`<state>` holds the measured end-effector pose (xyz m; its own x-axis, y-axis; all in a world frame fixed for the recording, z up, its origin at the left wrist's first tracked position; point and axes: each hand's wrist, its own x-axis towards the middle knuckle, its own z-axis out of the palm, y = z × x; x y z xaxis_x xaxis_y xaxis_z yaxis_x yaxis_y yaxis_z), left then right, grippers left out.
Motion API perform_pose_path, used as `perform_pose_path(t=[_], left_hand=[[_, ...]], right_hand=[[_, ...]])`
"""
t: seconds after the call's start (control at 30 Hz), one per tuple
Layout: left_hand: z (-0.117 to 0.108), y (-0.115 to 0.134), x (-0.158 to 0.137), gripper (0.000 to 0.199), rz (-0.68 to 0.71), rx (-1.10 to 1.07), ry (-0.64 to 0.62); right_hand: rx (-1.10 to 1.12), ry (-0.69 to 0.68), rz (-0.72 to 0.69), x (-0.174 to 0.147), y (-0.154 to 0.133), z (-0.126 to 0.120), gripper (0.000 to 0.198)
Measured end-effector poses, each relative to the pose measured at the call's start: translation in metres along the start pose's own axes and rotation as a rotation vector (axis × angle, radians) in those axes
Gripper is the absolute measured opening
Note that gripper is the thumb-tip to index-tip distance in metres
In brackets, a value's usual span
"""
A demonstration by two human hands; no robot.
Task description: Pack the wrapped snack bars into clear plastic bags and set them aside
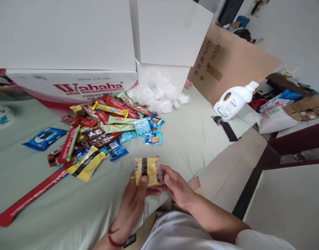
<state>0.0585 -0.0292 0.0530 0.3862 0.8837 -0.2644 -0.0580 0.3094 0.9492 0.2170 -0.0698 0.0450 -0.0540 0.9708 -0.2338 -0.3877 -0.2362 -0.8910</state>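
Note:
A yellow snack packet with a dark band is held up near the front edge of the sheet-covered surface. My left hand grips it from the left, thumb pressed on its front. At its right edge, my right hand has its fingers closed around the clear, crinkled side of the wrapper. Beyond the hands lies a pile of wrapped snacks, with a similar yellow packet, a blue packet, pale green sticks and small light-blue packets.
A white box marked Wahaha stands behind the pile, beside bunched clear plastic. Rightward are a white jug, keys, a black flat object and a cardboard sheet. A long red wrapper lies at left.

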Motion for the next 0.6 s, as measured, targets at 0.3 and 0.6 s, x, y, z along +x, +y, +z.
perform_pose_path(t=[0.3, 0.6], left_hand=[[0.067, -0.015, 0.045, 0.057, 0.05, 0.376, -0.191], [0.077, -0.073, 0.08, 0.038, 0.374, 0.6, -0.31]], right_hand=[[-0.107, 0.298, -0.05, 0.001, -0.038, -0.063, 0.046], [-0.303, 0.956, -0.111, 0.143, -0.149, -0.282, 0.03]])
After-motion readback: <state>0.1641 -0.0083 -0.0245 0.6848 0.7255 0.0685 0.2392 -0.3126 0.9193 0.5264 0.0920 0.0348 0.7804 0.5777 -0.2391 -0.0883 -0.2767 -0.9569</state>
